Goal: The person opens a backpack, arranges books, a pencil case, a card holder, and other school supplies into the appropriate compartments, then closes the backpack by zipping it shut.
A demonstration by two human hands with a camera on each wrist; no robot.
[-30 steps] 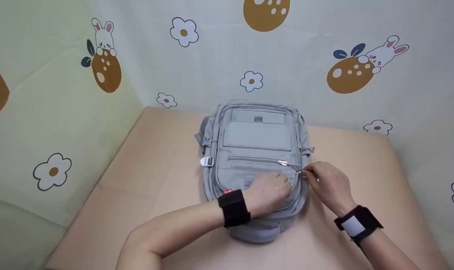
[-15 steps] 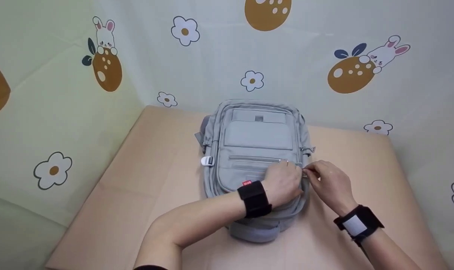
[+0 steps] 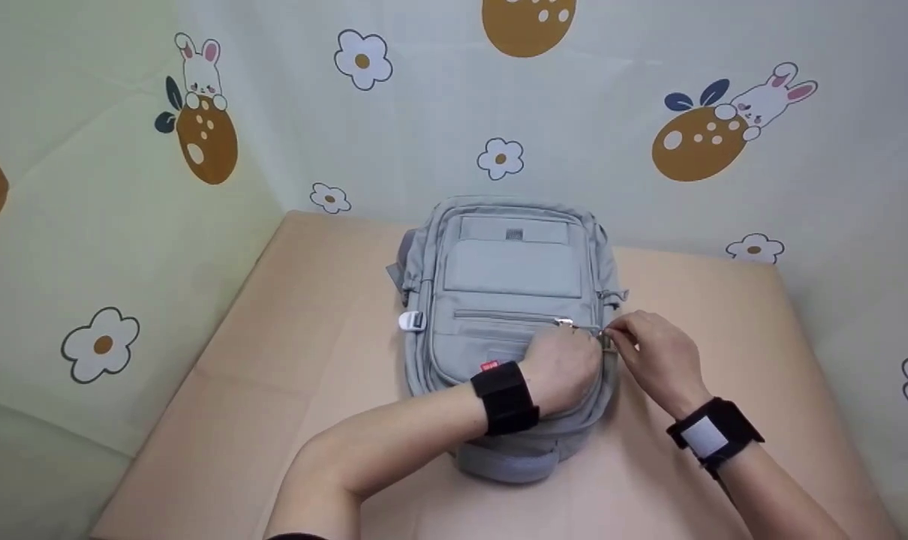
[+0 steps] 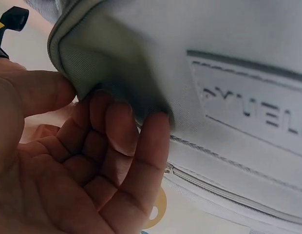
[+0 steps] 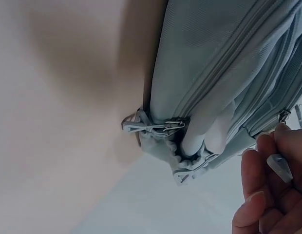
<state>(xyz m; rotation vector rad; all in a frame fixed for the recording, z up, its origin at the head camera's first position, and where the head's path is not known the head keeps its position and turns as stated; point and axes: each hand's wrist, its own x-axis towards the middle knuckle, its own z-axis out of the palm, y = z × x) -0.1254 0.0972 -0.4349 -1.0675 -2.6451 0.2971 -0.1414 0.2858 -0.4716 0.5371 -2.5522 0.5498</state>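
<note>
A grey backpack (image 3: 514,270) lies on its back on the table. My left hand (image 3: 563,371) is at the right edge of its front pocket, close beside my right hand (image 3: 660,360). In the left wrist view, the thumb and curled fingers of that hand (image 4: 92,161) pinch the pocket's fabric near a name patch (image 4: 253,97). My right hand pinches a zipper pull, whose grey tip (image 5: 280,168) pokes out between the fingers in the right wrist view. The zipper slider (image 5: 284,115) shows just above the fingertips.
A second zipper with a metal slider (image 3: 564,322) crosses the bag's front. The white buckle (image 3: 412,321) is on its left side, the padded handle (image 3: 508,463) at the near end. Behind the table (image 3: 311,315) hangs a patterned curtain (image 3: 424,112).
My left hand has shifted right across the bag, from its middle to beside my right hand. My right hand, with the zipper pull, has edged slightly away from me.
</note>
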